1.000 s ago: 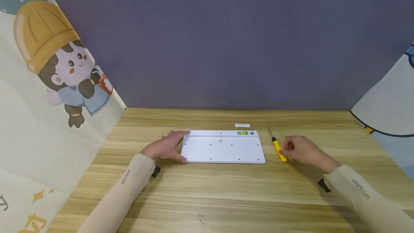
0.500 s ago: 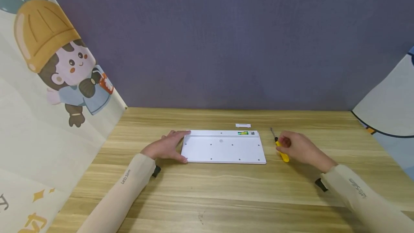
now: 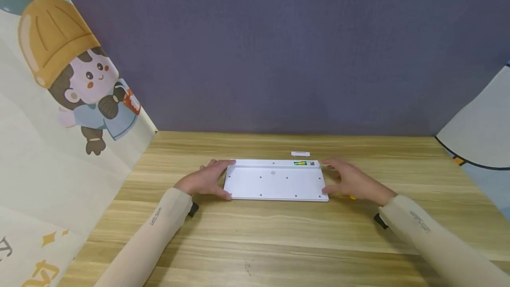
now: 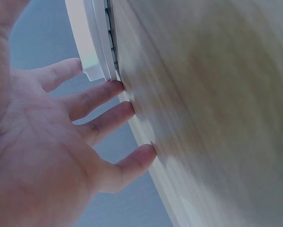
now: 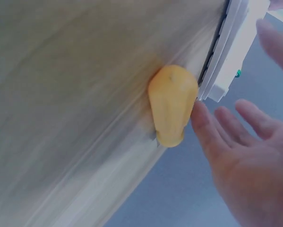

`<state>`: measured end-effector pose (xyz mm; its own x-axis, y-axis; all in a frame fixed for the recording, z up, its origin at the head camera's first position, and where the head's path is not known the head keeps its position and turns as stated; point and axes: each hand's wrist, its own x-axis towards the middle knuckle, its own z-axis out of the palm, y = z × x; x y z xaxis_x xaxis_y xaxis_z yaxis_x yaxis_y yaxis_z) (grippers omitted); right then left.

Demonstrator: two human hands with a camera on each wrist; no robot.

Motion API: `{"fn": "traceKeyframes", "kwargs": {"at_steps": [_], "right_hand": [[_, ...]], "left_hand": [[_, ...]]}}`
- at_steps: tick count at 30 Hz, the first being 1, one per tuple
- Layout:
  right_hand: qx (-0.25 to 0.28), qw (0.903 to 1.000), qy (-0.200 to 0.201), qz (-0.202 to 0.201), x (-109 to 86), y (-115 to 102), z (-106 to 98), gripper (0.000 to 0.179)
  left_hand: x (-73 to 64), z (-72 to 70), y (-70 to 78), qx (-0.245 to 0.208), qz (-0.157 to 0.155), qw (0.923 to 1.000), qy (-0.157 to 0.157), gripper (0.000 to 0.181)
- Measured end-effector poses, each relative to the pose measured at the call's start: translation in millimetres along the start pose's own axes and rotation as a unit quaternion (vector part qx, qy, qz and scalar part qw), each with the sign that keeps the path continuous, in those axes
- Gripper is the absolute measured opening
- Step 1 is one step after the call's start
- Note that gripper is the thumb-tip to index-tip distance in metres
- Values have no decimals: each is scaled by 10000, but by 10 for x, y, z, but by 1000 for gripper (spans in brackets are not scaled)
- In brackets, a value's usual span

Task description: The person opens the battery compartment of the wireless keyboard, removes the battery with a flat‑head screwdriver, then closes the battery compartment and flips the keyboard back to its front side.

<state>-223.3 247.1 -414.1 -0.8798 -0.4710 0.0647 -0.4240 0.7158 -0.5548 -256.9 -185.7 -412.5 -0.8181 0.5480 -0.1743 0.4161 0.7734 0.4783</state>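
A white keyboard [image 3: 275, 187] lies upside down on the table, with its keys showing along the lower edge in both wrist views. In its far right part is an uncovered battery slot holding a green and yellow battery [image 3: 300, 163]. My left hand [image 3: 201, 182] spans the keyboard's left end, index finger on the far corner and thumb at the near one. At the opposite end, my right hand [image 3: 352, 183] is spread with its fingertips right at the edge. Beneath the right hand lies a yellow-handled screwdriver [image 5: 173, 104], mostly hidden in the head view.
Beyond the keyboard lies a small white battery cover [image 3: 300, 154]. The wooden table [image 3: 255, 242] meets a dark grey-purple panel [image 3: 271, 56] at the back. A cartoon-printed white sheet [image 3: 36, 158] stands along the left side, another printed sheet on the right.
My right hand has come away from the screwdriver handle, moved left and spread out at the keyboard's right end. The left hand keeps its place.
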Motion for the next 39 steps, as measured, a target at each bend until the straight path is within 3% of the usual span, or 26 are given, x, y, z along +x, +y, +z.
{"fn": "traceKeyframes", "kwargs": {"at_steps": [6,18,24,30,39], "right_hand": [[-224,9990,-375,34,37,4,30,94],[-306,9986,-427,90,32,-19,30,95],[-344,9983,-433,167,39,-47,32,95],[-425,9981,-414,183,51,-46,44,95],[-389,9984,-388,159,66,-66,57,94]], "left_hand": [[30,17,2,37,84,10000,23,109],[49,-6,41,153,117,9998,85,106],[119,-34,257,317,451,9983,186,100],[261,43,467,448,835,9955,68,97],[483,160,699,833,1043,9910,-11,94]]}}
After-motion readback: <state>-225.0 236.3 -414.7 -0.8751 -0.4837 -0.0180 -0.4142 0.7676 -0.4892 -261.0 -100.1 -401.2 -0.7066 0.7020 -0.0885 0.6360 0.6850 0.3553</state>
